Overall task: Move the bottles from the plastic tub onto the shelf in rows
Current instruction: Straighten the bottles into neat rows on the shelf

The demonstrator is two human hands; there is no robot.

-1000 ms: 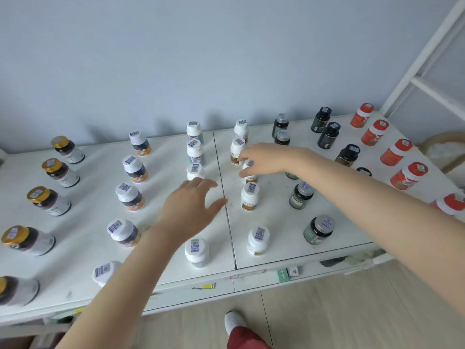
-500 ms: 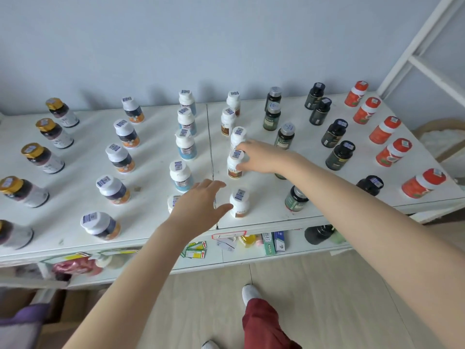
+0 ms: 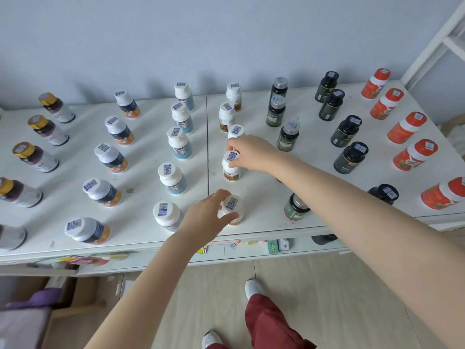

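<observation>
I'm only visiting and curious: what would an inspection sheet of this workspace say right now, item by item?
Surface: white shelf top, two panels meeting at a seam.
Job's things: bottles upright in rows by type, gold-capped bottles at the left, red bottles at the right; plastic tub not in view.
Clutter: small boxes on the lower shelf.
Hands: left hand grips the front brown-label bottle; right hand pinches the cap of the second brown-label bottle.
Cables: nothing seen.
Surroundings: blue-grey wall behind, white frame at the right, cardboard box on the floor.
</observation>
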